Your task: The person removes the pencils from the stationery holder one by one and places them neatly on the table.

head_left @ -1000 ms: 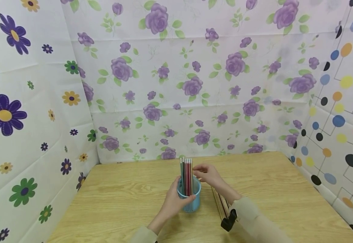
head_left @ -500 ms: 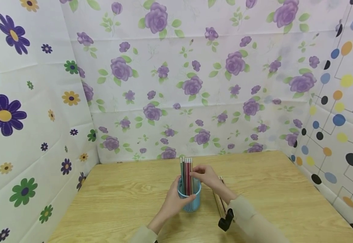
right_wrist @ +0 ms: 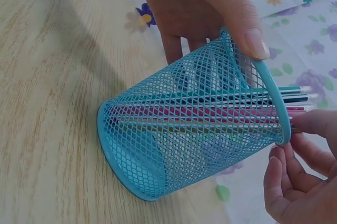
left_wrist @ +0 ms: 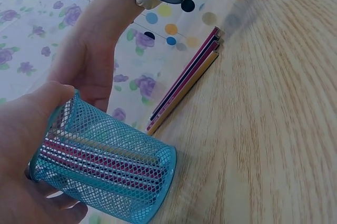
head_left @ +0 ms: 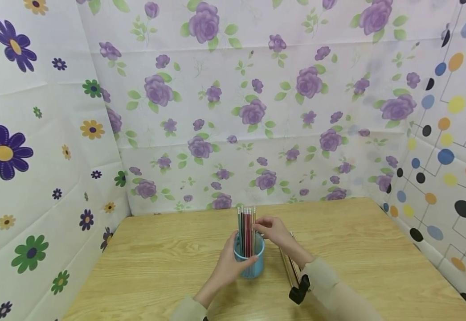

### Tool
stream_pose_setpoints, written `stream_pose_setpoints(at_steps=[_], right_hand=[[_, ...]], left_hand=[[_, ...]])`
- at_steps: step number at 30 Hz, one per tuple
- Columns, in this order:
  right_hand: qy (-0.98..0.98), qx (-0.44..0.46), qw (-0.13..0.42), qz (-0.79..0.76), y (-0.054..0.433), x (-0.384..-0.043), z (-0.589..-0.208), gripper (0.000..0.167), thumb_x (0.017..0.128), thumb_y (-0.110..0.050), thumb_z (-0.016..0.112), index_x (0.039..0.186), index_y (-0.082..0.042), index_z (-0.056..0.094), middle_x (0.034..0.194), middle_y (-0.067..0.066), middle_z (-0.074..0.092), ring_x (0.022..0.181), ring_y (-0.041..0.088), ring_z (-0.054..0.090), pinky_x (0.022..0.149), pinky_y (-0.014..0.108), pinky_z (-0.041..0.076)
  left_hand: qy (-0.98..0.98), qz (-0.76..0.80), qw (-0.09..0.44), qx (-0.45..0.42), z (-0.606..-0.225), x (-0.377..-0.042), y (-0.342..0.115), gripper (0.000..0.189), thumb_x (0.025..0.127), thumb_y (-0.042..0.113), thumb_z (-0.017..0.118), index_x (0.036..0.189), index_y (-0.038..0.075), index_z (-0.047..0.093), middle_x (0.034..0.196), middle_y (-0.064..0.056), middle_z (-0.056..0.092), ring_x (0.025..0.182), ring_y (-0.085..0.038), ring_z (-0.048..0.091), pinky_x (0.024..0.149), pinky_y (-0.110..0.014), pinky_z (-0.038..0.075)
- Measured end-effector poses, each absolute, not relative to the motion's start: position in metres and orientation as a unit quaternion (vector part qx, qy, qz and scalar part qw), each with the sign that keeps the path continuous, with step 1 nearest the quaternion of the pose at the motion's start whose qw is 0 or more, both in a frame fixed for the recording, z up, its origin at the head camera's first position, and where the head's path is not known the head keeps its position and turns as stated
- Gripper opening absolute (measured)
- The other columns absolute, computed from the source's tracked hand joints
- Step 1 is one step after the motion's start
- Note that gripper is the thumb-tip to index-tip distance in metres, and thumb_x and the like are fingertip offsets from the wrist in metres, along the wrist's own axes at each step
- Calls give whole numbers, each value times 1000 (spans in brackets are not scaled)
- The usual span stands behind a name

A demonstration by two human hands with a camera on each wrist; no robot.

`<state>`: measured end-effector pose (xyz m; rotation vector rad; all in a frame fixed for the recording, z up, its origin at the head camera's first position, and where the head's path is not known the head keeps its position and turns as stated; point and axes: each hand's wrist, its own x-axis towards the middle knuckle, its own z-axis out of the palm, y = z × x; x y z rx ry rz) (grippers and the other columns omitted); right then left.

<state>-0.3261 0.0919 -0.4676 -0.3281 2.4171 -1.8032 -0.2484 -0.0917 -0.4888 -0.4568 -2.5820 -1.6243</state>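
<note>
In the head view, my left hand grips the side of a blue mesh pencil cup, its thumb lying along the near rim. The cup stands on the table. Upright inside it are several pencils in green, black and dark red, eraser ends up. Beside this bunch a gold pencil leans slightly to the right. My right hand pinches the gold pencil above the rim. In the right wrist view, thumb and finger meet just outside the cup's rim. Several more pencils lie on the table, partly under my right forearm in the head view.
The wooden table is bounded by a flowered cloth backdrop behind and patterned cloths at both sides. A black camera mount sits on my right wrist, close over the loose pencils.
My right hand has moved left against the bunch, then slightly back right. The gold pencil's top now stands apart from the others. The left hand and cup have hardly moved.
</note>
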Motion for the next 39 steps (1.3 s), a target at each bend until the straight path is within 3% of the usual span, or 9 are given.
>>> stream_pose_setpoints(at_steps=[7,17,27,31,39], right_hand=[[789,-111,47,-602,93,-327,-465,25,94,-25,63,106,-3,67,102,10,69,95,25,64,79,39,58],[784,-104,45,-610,93,-328,-462,29,95,-24,61,112,-1,66,104,14,69,85,14,64,79,39,58],[772,-121,40,-623,98,-327,-457,30,97,-21,57,113,4,63,101,18,67,80,12,65,76,32,58],[759,-124,50,-637,100,-324,-451,29,98,-19,57,113,6,62,104,22,66,81,12,65,81,37,59],[746,-122,57,-652,101,-326,-451,33,99,-21,56,116,7,59,94,7,66,82,14,63,88,45,56]], left_hand=[[-839,-524,29,-146,-490,-249,-92,95,85,39,73,151,-2,17,153,-30,26,139,-48,31,109,-65,30],[-842,-518,33,-148,-491,-248,-92,96,85,40,72,151,-2,18,152,-30,27,138,-48,32,108,-65,31],[-839,-519,41,-159,-491,-249,-92,94,85,41,72,151,1,19,153,-27,28,138,-46,33,109,-65,31],[-839,-520,34,-160,-490,-248,-93,96,85,43,72,152,3,17,154,-27,26,139,-46,31,109,-65,30],[-842,-517,27,-154,-491,-247,-94,97,84,45,72,153,3,16,155,-27,24,140,-47,29,109,-66,29]])
